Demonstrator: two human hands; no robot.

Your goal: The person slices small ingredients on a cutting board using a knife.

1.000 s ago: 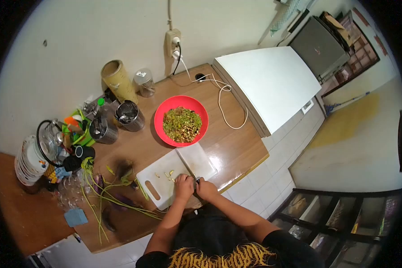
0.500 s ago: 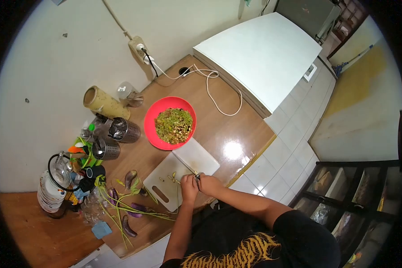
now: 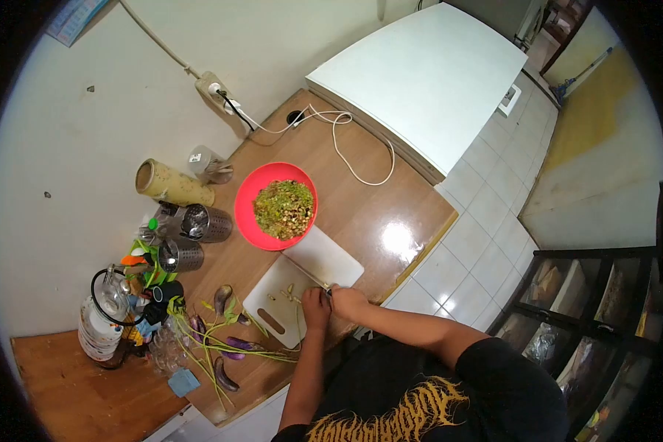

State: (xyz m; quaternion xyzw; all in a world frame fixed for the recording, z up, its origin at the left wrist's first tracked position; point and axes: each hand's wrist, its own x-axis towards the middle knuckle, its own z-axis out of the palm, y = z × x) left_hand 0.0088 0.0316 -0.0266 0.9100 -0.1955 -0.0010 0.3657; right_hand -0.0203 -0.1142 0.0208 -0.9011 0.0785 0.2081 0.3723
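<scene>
My right hand (image 3: 348,303) is closed round the handle of a knife (image 3: 306,271), whose blade lies across the white cutting board (image 3: 261,295). Right beside it, my left hand (image 3: 317,307) is closed at the board's near edge, on the long green beans (image 3: 299,313) by the knife. Small cut pieces (image 3: 290,289) lie on the board left of the blade. Just beyond the board stands a red bowl (image 3: 245,214) filled with chopped green and brown vegetables. Long green beans (image 3: 236,344) and several purple eggplants (image 3: 224,374) are left of the board.
At the left are metal utensil holders (image 3: 212,224), a yellow cylinder (image 3: 175,183), stacked plates (image 3: 98,331) and a blue sponge (image 3: 183,382). A white cable (image 3: 337,147) runs over the table beside a white-topped appliance (image 3: 420,81).
The camera view has turned, so the table and the bowl appear shifted and rotated. Both hands stay close together at the knife and board.
</scene>
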